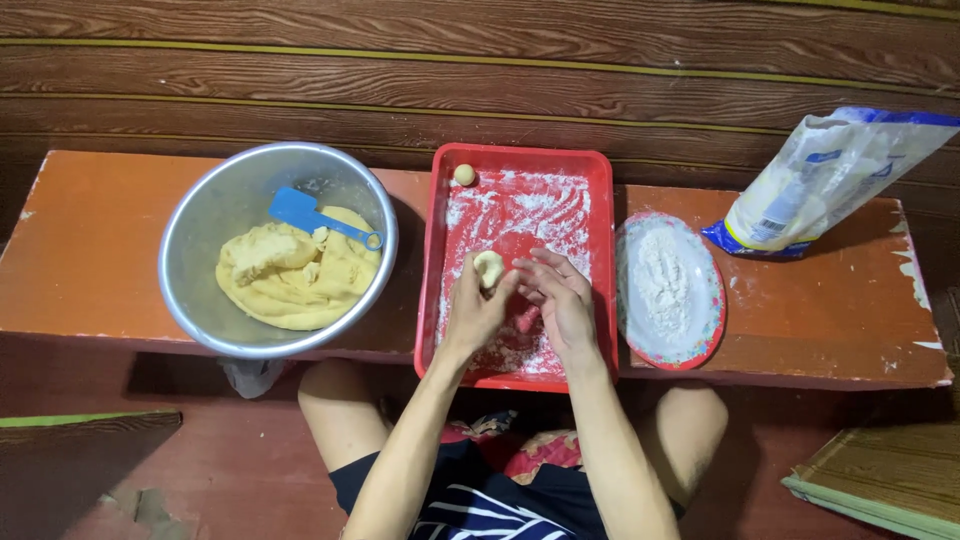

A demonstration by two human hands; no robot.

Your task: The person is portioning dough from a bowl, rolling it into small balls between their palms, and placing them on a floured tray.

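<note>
dough piece (489, 268) at L hand (476, 312) fingertips; R hand (560, 300) beside

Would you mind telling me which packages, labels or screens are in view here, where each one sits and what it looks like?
Flour bag: far right end of the bench, leaning back toward the wooden wall; a soft, part-full clear and white plastic pouch with blue edges, pale powder inside.
Label patch: low on that bag's front; small, white and rectangular, print too small to make out.
No screens or signs in view.
</note>
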